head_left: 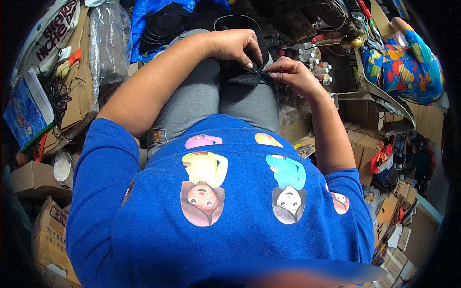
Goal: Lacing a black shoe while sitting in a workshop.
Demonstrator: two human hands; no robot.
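On my lap, between the grey trouser legs [192,91], lies a black fabric piece [244,79] with a padded, mesh-like edge. Its exact kind is hard to make out. My left hand [236,47] curls over it from the left, thumb and fingers closed on the dark material. From the right, my right hand [294,75] pinches a thin black cord [261,72] at the piece's edge, thumb against forefinger. Both hands are close together, with the fingertips a short gap apart. Part of the black piece is hidden beneath my left hand.
Beyond my knees are dark machine parts [331,19] and a heap of black pieces [164,26] on blue plastic. Several small bottles [321,67] stand to the right. Cardboard boxes [36,178] crowd both sides. At the far right is another person's colourful sleeve [408,67].
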